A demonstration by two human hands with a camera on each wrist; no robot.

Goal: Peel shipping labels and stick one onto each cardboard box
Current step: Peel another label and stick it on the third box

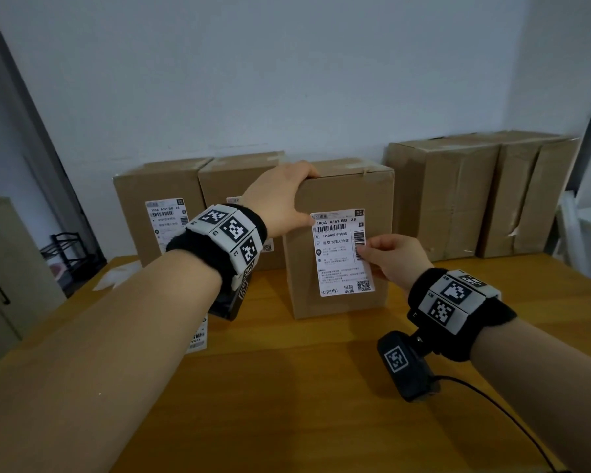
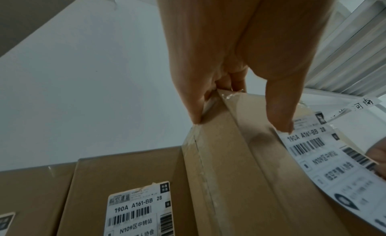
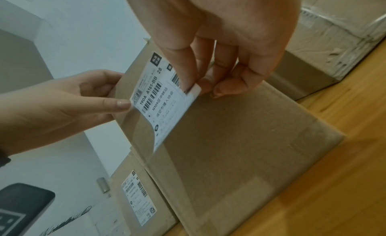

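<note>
A brown cardboard box (image 1: 342,308) stands upright on the wooden table (image 1: 287,387), mid-frame. A white shipping label (image 1: 338,264) lies against its front face. My left hand (image 1: 297,196) grips the box's top left corner, fingers over the top and thumb pressing the label's upper left corner. My right hand (image 1: 372,250) pinches the label's right edge between thumb and index finger. In the right wrist view the label (image 3: 158,97) curls off the box (image 3: 240,148) along its lower part, below my right hand (image 3: 196,87). The left wrist view shows the thumb on the label (image 2: 334,165).
Two boxes with labels on them (image 1: 157,213) (image 1: 232,186) stand behind at the left. Larger taped boxes (image 1: 447,192) line the wall at the back right. A label sheet (image 1: 197,339) lies on the table under my left wrist. A grey cabinet (image 1: 0,268) stands at far left.
</note>
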